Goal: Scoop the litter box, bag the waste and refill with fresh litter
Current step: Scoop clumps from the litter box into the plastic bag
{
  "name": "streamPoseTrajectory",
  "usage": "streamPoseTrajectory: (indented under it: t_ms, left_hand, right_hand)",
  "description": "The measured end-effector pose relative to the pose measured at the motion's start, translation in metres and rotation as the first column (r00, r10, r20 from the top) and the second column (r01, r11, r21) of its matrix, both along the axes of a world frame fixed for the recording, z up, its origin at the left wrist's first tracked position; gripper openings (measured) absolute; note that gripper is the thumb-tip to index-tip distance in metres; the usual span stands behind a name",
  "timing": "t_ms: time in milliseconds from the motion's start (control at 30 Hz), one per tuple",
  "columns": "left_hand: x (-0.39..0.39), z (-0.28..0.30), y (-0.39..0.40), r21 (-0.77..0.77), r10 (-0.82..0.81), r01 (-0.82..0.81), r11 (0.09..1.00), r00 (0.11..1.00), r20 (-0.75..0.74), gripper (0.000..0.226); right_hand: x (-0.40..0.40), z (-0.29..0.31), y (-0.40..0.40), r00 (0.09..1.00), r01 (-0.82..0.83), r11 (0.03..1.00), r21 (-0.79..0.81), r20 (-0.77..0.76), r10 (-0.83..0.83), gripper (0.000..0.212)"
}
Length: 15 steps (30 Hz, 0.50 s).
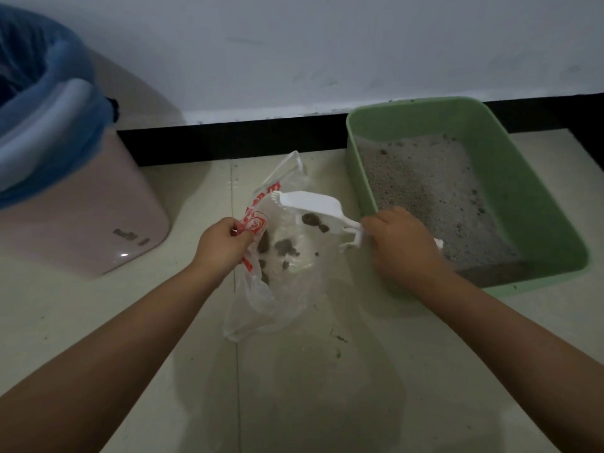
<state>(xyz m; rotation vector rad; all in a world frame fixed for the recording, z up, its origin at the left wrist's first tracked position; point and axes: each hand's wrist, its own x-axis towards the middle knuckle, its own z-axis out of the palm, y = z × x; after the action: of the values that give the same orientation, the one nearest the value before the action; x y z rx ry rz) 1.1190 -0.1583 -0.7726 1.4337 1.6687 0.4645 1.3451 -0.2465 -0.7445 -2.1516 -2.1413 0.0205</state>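
The right hand (pixel 403 243) is closed in a full grip around the handle of a white scoop (pixel 310 206), knuckles up, positioned just in front of the near left corner of the litter box (pixel 523 197). The scoop extends to the left from that hand and is tipped over the mouth of the bag (pixel 277 256); two dark clumps (pixel 312 220) are seen at its underside, though whether they are touching the scoop or falling cannot be determined. The left hand (pixel 224 245) is closed in a pinch on the left edge of the bag, holding the opening up. The bag is thin clear plastic with red printing, and its lower part rests crumpled on the floor (pixel 327 403). Several dark clumps lie inside it. The litter box is a green rectangular tray standing on the floor against the black baseboard (pixel 245 138), to the right of the bag and just beside it. It holds grey litter (pixel 431 191) with scattered darker lumps on the surface. A pink bin (pixel 98 223) lined with a blue bag stands at the far left, well apart from the litter box. A few dark specks lie on the floor near the bag.
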Motion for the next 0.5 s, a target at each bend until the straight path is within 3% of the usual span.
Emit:
streamPoseTrajectory:
  t_ms: [167,400,500]
  left_hand:
    - [-0.001,0.0,0.0,0.003,-0.002,0.002,1.0,1.0,0.003,0.009]
    - [-0.004,-0.003,0.0,0.023,-0.006,0.007,1.0,0.999,-0.033,0.01]
    - [-0.003,-0.004,-0.004,0.16,-0.07,0.106,0.981,0.974,-0.216,0.035]
  right_hand:
    - [0.003,-0.007,-0.004,0.997,-0.073,0.98,0.187,0.012,0.073,0.023]
    - [0.029,0.006,-0.007,0.996,0.017,0.932,0.362,-0.088,0.017,0.025]
    - [0.05,0.008,-0.017,0.986,0.147,0.928,0.342,-0.13,-0.108,0.022]
